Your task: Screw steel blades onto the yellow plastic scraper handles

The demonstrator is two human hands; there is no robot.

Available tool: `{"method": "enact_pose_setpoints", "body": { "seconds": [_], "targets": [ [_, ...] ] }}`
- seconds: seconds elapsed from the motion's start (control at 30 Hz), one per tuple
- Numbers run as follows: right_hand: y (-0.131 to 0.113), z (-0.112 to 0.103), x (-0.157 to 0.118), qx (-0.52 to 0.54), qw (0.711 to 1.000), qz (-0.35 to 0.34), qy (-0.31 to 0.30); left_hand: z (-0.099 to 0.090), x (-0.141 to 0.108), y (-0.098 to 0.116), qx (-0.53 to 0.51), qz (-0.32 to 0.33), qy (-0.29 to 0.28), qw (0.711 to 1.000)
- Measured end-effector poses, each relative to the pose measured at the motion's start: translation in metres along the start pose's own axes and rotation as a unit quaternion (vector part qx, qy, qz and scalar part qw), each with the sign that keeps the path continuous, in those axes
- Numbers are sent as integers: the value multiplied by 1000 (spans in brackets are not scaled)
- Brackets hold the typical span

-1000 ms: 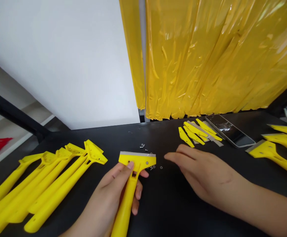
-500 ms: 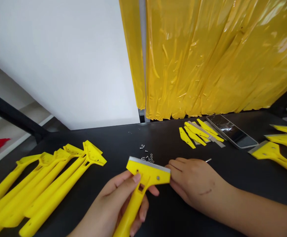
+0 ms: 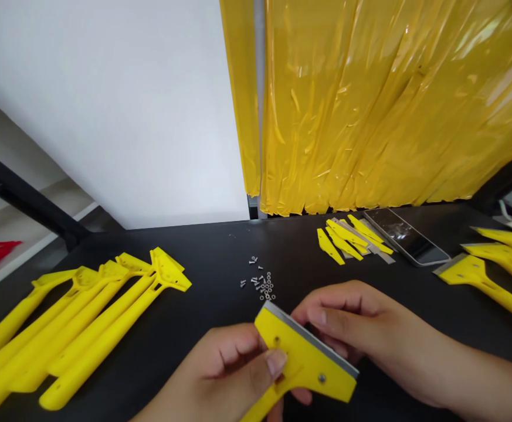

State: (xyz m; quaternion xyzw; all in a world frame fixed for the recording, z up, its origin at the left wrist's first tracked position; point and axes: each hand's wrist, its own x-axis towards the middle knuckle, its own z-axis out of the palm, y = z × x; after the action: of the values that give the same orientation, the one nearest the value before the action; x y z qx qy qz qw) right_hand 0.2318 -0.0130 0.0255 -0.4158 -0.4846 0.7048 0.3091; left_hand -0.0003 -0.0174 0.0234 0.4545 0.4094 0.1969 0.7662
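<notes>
A yellow plastic scraper (image 3: 304, 366) with a steel blade (image 3: 312, 335) along its wide end is held low at the front of the table, tilted across my view. My left hand (image 3: 229, 366) grips its head and neck, with the thumb on the yellow face near a screw. My right hand (image 3: 348, 319) curls around the blade side, its fingers at the steel edge. A small heap of steel screws and nuts (image 3: 260, 281) lies just beyond the scraper, not touching it.
Several yellow scrapers (image 3: 97, 316) lie on the black table (image 3: 194, 246) at left, and several more (image 3: 480, 275) at right. Yellow pieces and steel blades (image 3: 343, 240) lie beside a phone (image 3: 405, 235). A yellow plastic curtain (image 3: 370, 105) hangs behind.
The scraper has moved down and right, and now tilts the other way. My right hand has closed on its blade side. More screws and nuts show where the scraper covered them.
</notes>
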Motion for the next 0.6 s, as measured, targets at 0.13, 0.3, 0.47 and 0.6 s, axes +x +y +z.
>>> {"method": "enact_pose_setpoints", "body": {
  "seconds": [0.13, 0.3, 0.47, 0.6],
  "targets": [
    [0, 0, 1, 20, 999, -20, -35, -1, 3, -3, -49, 21, 30, 998],
    [3, -2, 1, 28, 998, -18, -49, -4, 6, -4, -45, 26, 14, 999],
    [5, -2, 3, -31, 998, 39, -33, -5, 6, -6, -39, 22, 42, 998],
    [-20, -28, 0, -185, 982, 27, 33, -3, 5, -2, -31, 17, 79, 996]
  ]
}}
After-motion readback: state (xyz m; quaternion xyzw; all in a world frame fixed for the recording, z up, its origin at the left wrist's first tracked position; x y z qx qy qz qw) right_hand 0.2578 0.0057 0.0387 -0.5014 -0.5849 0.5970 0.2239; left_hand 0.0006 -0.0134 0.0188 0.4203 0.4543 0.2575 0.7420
